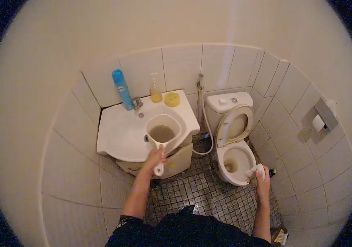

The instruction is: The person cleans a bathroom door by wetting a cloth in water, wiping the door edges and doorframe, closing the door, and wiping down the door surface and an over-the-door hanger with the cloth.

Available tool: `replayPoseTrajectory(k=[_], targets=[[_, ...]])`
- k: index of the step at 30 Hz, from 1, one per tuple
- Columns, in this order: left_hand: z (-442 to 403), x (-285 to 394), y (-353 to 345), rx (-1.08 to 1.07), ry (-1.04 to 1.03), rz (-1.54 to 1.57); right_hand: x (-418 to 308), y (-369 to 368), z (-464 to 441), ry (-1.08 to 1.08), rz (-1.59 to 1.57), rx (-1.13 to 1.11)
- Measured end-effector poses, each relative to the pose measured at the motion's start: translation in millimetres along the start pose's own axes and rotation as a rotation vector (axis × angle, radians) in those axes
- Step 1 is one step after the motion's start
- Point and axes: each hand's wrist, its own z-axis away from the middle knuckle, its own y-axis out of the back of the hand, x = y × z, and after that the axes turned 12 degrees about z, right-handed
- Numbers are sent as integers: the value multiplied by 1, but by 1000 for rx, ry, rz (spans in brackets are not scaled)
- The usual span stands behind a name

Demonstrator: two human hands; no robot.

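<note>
My left hand [156,158] is closed round the handle of a white dipper [176,121], which is over the right part of the white sink [116,133]. The dipper's inside looks greyish brown; whether it holds water is unclear. In my right hand [262,179] is a crumpled white tissue [260,169], beside the front right rim of the toilet bowl [249,156]. The toilet's seat and lid [223,131] are raised. Some water shows at the bottom of the bowl.
On the sink's back edge stand a blue spray can [122,89], a soap bottle [156,94] and a yellow round container [172,99], near the faucet [137,103]. A hose [206,119] hangs between sink and toilet. A paper holder [326,115] is on the right wall.
</note>
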Motion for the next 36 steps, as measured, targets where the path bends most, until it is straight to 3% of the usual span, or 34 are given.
replayPoseTrajectory(k=[1, 4, 9, 22, 26, 29, 30, 32, 33, 36], targets=[[-10, 10, 12, 77, -47, -142, -3, -3, -3, -15, 16, 5], [-63, 6, 70, 33, -46, -29, 5, -13, -10, -94, -17, 77], [-110, 6, 111, 74, -20, -183, 8, -18, -18, -189, -22, 67], [-140, -24, 133, 88, -25, -427, 5, -31, -28, -252, -103, 36], [-137, -23, 137, 83, -12, -450, 34, -22, -27, -256, -37, 87], [-156, -23, 158, 37, 99, -804, 14, -21, -14, -344, -225, 141], [-186, -53, 199, 156, 67, -866, 18, -16, -11, -350, -298, 163], [-209, -65, 189, 472, -159, -1107, 20, -6, -2, -383, -443, 196], [-177, -47, 151, 674, -363, -1268, 18, -1, 5, -378, -532, 235], [-119, 35, 7, 621, -531, -1011, 17, 16, 28, -349, -790, 326]])
